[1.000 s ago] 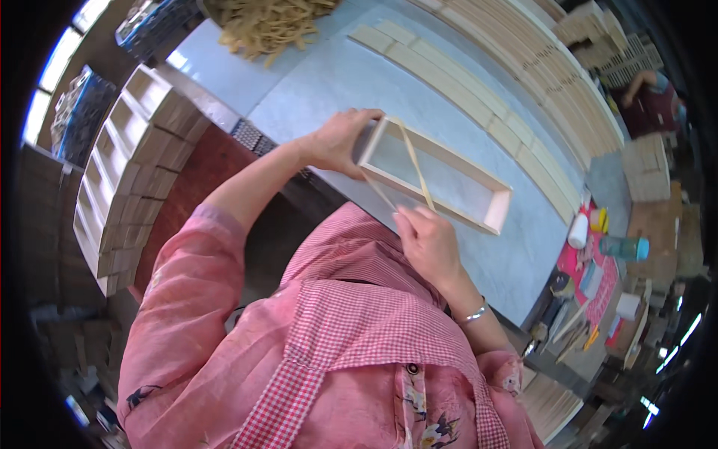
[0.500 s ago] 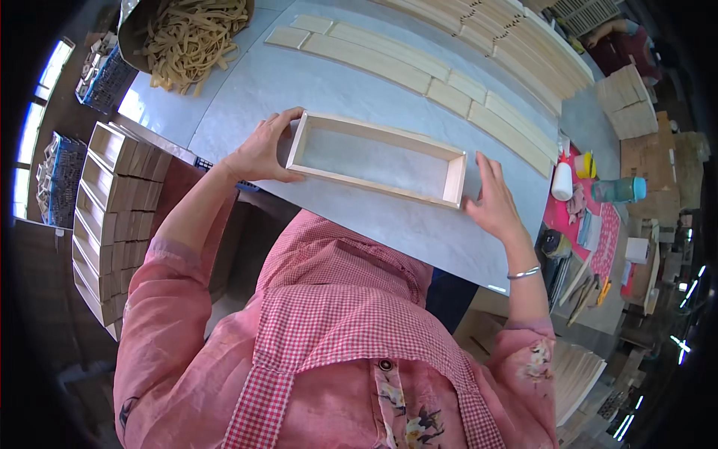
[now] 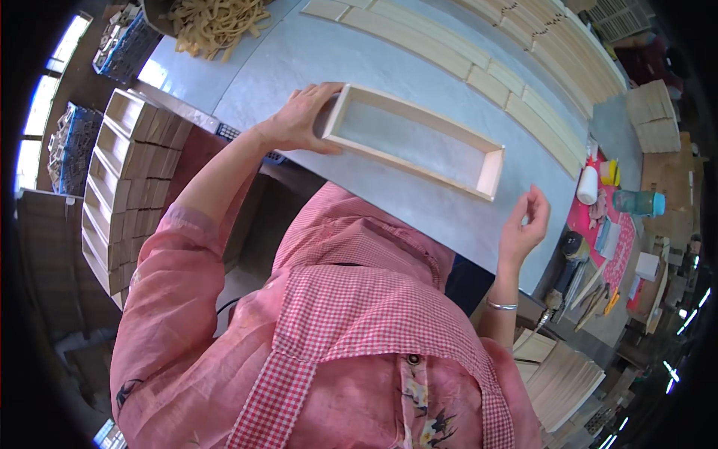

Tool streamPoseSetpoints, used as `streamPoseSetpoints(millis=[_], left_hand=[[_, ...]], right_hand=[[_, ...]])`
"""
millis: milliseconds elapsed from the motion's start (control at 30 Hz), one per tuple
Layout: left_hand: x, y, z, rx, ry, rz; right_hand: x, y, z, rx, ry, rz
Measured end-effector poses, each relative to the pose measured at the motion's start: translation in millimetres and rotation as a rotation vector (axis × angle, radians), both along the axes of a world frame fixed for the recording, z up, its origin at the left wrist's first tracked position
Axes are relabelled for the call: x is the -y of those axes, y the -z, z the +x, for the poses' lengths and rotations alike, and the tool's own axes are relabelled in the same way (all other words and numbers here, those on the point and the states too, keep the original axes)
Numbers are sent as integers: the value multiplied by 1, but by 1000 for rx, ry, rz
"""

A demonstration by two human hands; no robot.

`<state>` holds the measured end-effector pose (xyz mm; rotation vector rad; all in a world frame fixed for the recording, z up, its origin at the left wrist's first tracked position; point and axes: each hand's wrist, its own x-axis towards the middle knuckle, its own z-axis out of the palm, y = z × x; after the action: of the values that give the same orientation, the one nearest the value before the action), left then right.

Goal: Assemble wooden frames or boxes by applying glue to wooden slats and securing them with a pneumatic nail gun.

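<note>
A long rectangular frame of pale wood (image 3: pixel 415 163) lies on the grey-blue tabletop (image 3: pixel 299 56); the tabletop shows through its middle. My left hand (image 3: pixel 305 120) grips its left end, fingers at the far corner and thumb at the near corner. My right hand (image 3: pixel 525 224) is raised just off the frame's right end, not touching it. Its fingers are loosely bent, with a gap by the thumb, and I see nothing held in them. Beyond the frame, flat pale wood strips (image 3: pixel 426 52) lie in two rows across the table.
Tan rubber bands (image 3: pixel 217 26) spill from a container at the far left. Finished-looking frames (image 3: pixel 123 183) stand stacked beside my left arm. More wood pieces (image 3: pixel 553 45) line the far side. At the right are a white bottle (image 3: pixel 588 185), a teal-lidded jar (image 3: pixel 636 203) and pliers (image 3: pixel 594 303).
My right hand has come away from the frame's right end, and its fingers have curled. My left hand stays on the left end. The whole view has shifted and turned slightly.
</note>
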<state>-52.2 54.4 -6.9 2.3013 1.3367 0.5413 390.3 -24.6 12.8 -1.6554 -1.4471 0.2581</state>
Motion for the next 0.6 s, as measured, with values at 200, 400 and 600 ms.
streamPoseSetpoints(millis=[200, 400, 600], left_hand=[[4, -13, 2, -127, 49, 101], [14, -26, -1, 586, -278, -578], [7, -11, 8, 678, -329, -777]], right_hand=[[-55, -35, -159, 299, -499, 265], [-70, -5, -226, 577, -525, 78], [-70, -1, -226, 629, -510, 108]])
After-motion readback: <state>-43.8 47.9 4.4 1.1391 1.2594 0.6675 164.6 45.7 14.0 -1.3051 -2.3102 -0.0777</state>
